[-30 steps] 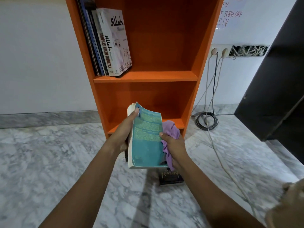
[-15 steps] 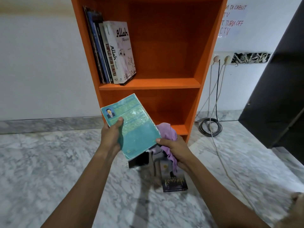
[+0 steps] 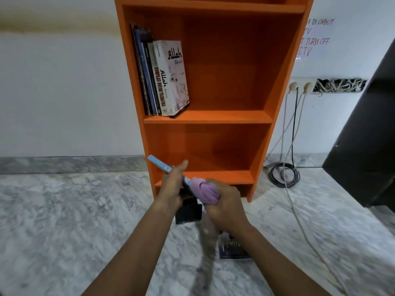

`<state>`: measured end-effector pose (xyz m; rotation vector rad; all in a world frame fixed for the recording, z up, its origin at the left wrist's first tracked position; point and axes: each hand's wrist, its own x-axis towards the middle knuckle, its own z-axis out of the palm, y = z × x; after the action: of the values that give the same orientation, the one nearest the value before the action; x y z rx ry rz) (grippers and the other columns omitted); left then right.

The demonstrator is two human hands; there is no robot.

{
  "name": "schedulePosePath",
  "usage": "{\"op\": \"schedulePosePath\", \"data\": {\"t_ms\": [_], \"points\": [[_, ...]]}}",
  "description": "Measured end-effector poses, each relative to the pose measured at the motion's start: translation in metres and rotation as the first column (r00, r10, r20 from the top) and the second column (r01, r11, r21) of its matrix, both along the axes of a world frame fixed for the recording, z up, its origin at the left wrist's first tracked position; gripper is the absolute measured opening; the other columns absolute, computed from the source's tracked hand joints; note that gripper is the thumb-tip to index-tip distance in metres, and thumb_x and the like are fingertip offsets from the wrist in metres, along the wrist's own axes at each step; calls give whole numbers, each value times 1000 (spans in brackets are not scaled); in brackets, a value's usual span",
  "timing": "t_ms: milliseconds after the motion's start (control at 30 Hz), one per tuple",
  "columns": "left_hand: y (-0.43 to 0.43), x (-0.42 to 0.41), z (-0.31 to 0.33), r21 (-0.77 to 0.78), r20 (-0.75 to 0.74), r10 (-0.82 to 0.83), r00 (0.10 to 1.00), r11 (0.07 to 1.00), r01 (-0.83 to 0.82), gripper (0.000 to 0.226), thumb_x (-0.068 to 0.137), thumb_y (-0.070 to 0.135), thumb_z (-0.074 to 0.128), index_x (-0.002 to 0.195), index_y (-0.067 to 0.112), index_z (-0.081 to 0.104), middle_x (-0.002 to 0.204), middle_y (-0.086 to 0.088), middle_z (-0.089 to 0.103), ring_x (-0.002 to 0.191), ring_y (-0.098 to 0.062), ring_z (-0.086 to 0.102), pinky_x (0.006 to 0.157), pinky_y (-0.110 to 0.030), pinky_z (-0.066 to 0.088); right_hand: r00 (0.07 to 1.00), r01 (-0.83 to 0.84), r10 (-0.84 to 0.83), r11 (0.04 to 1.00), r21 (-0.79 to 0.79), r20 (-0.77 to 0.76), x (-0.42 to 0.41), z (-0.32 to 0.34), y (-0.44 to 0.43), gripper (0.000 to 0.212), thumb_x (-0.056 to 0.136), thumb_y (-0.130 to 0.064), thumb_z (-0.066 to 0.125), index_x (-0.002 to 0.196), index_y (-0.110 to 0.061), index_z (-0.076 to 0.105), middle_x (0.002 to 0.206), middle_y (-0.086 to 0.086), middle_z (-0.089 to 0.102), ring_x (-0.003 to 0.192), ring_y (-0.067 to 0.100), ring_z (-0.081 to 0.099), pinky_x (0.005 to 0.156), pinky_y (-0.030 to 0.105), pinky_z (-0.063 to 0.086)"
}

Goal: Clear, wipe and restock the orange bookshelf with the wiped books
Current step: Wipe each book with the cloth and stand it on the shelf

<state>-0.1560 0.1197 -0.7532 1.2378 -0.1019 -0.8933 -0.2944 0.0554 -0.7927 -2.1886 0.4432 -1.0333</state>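
Observation:
The orange bookshelf (image 3: 213, 116) stands against the white wall. Several books (image 3: 162, 77) lean at the left of its middle shelf; the bottom shelf is bare. In front of the bottom shelf my left hand (image 3: 173, 184) grips a thin teal book (image 3: 159, 164), seen edge-on and tilted. My right hand (image 3: 222, 204) holds a bunched purple cloth (image 3: 203, 190) pressed against the book's lower end. Two dark books lie on the marble floor: a black book (image 3: 189, 212) under my hands and a dark blue book (image 3: 233, 247) beside my right forearm.
Cables (image 3: 284, 174) run from wall sockets (image 3: 300, 86) down to a coil on the floor, right of the shelf. A dark cabinet (image 3: 367, 133) stands at the far right. Marble floor (image 3: 64, 221) stretches to the left.
The teal book has turned from cover-up to edge-on in my left hand. My right hand has brought the purple cloth against it. The view has tilted upward.

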Motion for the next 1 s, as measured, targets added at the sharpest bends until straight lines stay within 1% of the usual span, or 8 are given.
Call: {"op": "schedulePosePath", "data": {"t_ms": [100,233,300,400,600,700,833,1000], "points": [[6,4,-6,-59,-35,90,995,994,-92,15,86,-9,44,89,2,54,73,-17,57,56,-27,61,47,-31,56,994,-24,8,988,-151,-105,-4,-6,5,11,78,-25,70,84,-34,66,75,-17,58,67,3,50,60,19,41],[11,-1,5,-169,51,23,998,985,-14,20,97,-1,51,108,9,65,90,-10,76,78,-27,73,74,-43,60,965,-149,235,859,489,-119,-8,8,6,27,84,-41,79,97,-20,68,61,0,67,59,23,63,60,30,55],[14,-3,11,-159,106,-9,994,987,26,19,100,7,53,114,15,64,101,-9,75,89,-27,72,78,-43,57,985,-120,170,811,573,-34,-5,10,0,36,88,-39,74,109,-11,65,56,1,66,54,24,63,54,32,54],[17,-5,19,-160,153,-116,981,977,140,25,101,7,52,122,10,63,110,-13,74,98,-32,71,88,-48,57,997,-80,62,835,545,52,4,18,-10,21,99,-27,65,104,-7,65,55,3,65,42,15,58,40,29,50],[35,5,35,-186,191,-220,957,949,255,33,100,6,51,131,6,61,120,-16,73,106,-36,70,91,-52,58,976,-195,66,694,693,208,16,44,-38,26,99,-27,65,123,-16,68,113,2,77,108,20,73,88,33,61],[42,13,49,-138,252,-257,933,945,297,26,101,9,53,125,10,64,114,-13,75,95,-28,74,75,-43,63,965,-206,34,713,670,261,23,57,-47,26,93,-23,74,116,-9,71,109,12,77,107,33,73,97,52,57],[45,26,48,162,537,-332,776,943,292,24,93,13,70,116,19,68,111,-8,77,100,-33,73,87,-54,60,943,-77,-129,814,575,308,29,81,-53,22,93,-21,74,107,-5,70,98,23,74,93,44,70,84,52,61],[26,36,69,128,690,-217,691,976,179,28,88,8,76,113,18,67,97,-5,78,89,-20,77,75,-50,64,951,-46,-113,871,490,289,41,111,-76,29,93,-21,73,108,3,65,95,36,67,73,48,63,75,60,56]]}}
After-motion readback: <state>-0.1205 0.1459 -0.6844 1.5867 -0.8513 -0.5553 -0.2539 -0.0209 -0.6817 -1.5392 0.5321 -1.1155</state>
